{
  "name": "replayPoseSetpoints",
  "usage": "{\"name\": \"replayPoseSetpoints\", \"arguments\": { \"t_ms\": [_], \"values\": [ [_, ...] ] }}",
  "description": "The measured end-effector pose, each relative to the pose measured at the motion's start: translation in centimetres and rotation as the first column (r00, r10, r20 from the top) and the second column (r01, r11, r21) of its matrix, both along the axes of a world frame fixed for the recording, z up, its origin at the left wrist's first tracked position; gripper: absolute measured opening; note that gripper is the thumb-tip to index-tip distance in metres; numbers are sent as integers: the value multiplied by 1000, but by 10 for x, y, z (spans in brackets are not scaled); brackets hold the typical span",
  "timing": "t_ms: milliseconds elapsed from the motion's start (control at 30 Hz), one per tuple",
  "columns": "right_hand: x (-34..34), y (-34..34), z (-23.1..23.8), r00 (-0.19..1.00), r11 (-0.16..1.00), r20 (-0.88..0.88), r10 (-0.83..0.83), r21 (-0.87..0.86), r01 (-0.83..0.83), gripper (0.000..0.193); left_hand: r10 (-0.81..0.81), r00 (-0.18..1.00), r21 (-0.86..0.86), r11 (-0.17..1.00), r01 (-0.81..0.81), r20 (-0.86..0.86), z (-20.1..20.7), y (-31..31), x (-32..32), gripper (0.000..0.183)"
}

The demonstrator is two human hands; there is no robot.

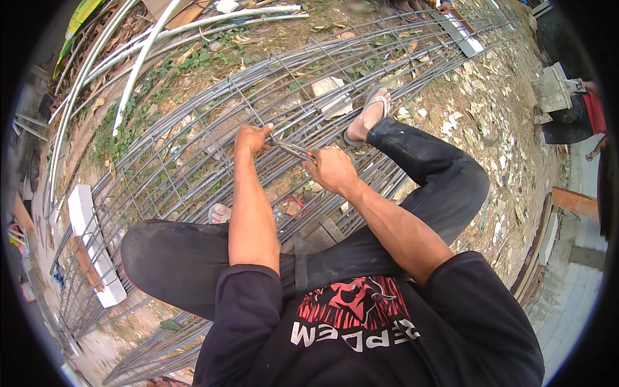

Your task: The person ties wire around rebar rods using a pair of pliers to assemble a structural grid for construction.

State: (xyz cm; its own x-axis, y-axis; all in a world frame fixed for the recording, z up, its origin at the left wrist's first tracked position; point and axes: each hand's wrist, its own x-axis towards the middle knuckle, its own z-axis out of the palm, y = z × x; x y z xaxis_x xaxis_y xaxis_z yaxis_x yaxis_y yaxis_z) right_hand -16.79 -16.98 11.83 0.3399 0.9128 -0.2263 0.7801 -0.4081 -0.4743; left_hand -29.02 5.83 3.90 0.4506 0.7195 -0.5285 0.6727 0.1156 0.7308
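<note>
The left hand grips a thin grey steel bar of the long rebar cage lying on the dirt. Just right, the right hand holds a slim metal tool against it. A grey sandal rests farther off.

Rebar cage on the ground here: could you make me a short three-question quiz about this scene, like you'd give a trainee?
1. True or false: both hands are up at the same spot on the rebar cage.
2. What runs between the left hand and the right hand?
A. a slim metal tool
B. a paint brush
C. a tape measure
3. What does the foot resting on the bars wear?

Key:
1. True; the two hands meet over one crossing of bars.
2. A; a thin metal tool spans the two hands, though its exact kind is hard to tell.
3. A flip-flop sandal.
</note>
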Motion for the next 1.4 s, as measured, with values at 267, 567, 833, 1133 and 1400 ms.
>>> {"name": "replayPoseSetpoints", "arguments": {
  "t_ms": [267, 567, 833, 1133, 1400],
  "values": [
    [9, 6, -33, 92, 867, -863, -497, -488, 102, 49, -37, 999, 2, 999, 37, 29, -2, -3, 8, 46],
    [4, -5, -13, 982, 992, 188, 7, 124, -31, 45, -35, 995, 5, 999, 34, 95, -22, 10, -1, 49],
    [1, 1, -32, 169, 895, -893, -418, -373, 246, 69, -26, 991, 45, 999, 21, 135, -28, 8, 2, 49],
    [-16, 1, -27, 992, 1000, -122, -30, -12, 29, 44, 235, 965, 426, 866, -262, 116, -9, -15, -4, 45],
    [4, 23, 1, -103, 974, -969, -226, -226, -9, 38, 242, 963, 1, 970, -244, 121, 65, -14, -13, 69]
  ]
}}
